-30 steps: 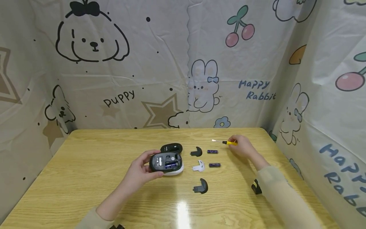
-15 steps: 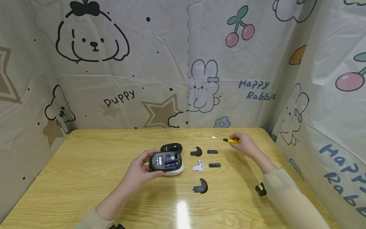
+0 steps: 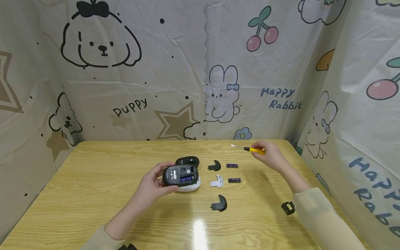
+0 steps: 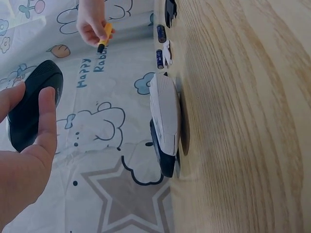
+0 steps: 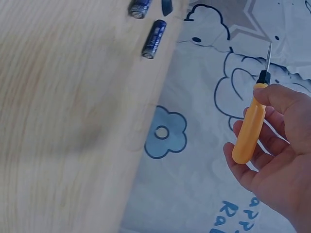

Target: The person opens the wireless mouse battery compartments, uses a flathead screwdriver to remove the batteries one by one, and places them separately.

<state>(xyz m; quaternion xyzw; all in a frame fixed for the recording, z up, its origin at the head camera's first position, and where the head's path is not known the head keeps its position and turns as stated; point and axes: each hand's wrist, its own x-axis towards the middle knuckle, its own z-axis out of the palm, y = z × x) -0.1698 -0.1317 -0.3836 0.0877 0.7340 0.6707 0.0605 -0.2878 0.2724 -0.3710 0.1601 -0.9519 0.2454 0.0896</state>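
Note:
My left hand point(image 3: 153, 185) grips a black mouse body point(image 3: 180, 175), underside up, with a battery showing in its bay; the left wrist view shows the mouse body point(image 4: 34, 104) held clear of the table. A white mouse shell point(image 3: 190, 187) lies just under and beside it, and a black mouse point(image 3: 187, 161) sits behind. My right hand point(image 3: 268, 154) holds a yellow-handled screwdriver point(image 3: 250, 149) above the table's far right, tip pointing left. In the right wrist view the screwdriver point(image 5: 252, 124) lies between thumb and fingers. Two loose batteries point(image 3: 233, 173) lie between the hands.
Two black curved cover pieces point(image 3: 214, 165) point(image 3: 219, 203) and a small white piece point(image 3: 217, 181) lie on the wooden table point(image 3: 93, 180). A small black part point(image 3: 288, 207) sits near my right sleeve. Printed cloth walls close in the back and both sides.
My right hand has lifted the screwdriver up and slightly to the right, away from the table. The left hand keeps the mouse body almost still.

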